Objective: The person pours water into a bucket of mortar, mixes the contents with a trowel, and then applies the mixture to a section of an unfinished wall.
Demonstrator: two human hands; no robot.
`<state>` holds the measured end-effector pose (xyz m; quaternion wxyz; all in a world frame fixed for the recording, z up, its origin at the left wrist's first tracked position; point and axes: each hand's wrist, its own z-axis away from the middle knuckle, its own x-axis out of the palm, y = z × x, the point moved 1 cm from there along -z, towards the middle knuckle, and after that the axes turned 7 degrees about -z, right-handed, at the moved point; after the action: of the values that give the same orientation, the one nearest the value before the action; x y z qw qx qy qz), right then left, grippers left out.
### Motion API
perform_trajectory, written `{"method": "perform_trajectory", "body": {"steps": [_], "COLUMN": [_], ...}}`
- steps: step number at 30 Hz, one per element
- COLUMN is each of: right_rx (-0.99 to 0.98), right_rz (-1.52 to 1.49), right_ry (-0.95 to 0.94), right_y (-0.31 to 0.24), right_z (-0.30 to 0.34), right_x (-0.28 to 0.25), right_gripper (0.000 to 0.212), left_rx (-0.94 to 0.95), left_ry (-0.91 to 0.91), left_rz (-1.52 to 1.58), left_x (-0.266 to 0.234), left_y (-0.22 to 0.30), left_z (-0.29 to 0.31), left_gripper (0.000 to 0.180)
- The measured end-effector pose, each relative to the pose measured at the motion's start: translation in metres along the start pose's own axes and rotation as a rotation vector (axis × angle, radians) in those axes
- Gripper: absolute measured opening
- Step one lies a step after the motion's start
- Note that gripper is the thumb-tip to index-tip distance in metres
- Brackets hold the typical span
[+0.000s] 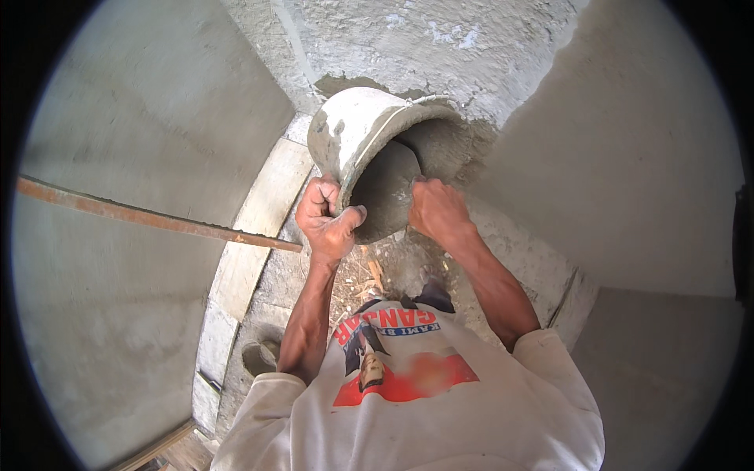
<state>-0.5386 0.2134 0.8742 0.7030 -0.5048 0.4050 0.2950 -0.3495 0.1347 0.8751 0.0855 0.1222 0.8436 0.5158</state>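
A white bucket, smeared with wet grey mortar, is tilted on its side in front of me, its mouth turned toward me and to the right. My left hand is closed round the near left part of its rim, thumb on the inner side. At the bucket's mouth, my right hand is closed in a fist against the edge of a grey, rounded flat piece. That piece covers part of the opening; its exact kind cannot be made out. Mortar coats the bucket's rim and inside.
Rough, partly plastered wall rises behind the bucket. A long rusty-brown bar reaches in from the left, ending near my left wrist. Pale boards line the floor's left edge. Wood chips and a small round container lie below.
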Motion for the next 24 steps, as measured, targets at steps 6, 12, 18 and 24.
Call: {"method": "perform_trajectory", "body": {"steps": [6, 12, 18, 24], "right_rx": [-0.118, -0.150, -0.115, -0.005], "right_rz": [-0.356, -0.659, -0.725, -0.543], "right_ry": [-0.206, -0.111, -0.004, -0.125], "right_y": [0.021, 0.027, 0.007, 0.018], "right_z": [0.008, 0.019, 0.025, 0.029], "right_x": [-0.009, 0.051, 0.089, 0.082], "right_gripper": [0.032, 0.054, 0.056, 0.044], "left_rx": [-0.039, -0.186, -0.280, -0.397], "left_ry": [-0.130, -0.036, 0.166, 0.371], "left_rz": [0.064, 0.263, 0.292, 0.335], "left_x": [-0.018, -0.023, -0.009, -0.016], "left_y": [0.014, -0.009, -0.056, -0.104], "left_z": [-0.006, -0.001, 0.025, 0.046], "left_gripper": [0.035, 0.036, 0.034, 0.027]}}
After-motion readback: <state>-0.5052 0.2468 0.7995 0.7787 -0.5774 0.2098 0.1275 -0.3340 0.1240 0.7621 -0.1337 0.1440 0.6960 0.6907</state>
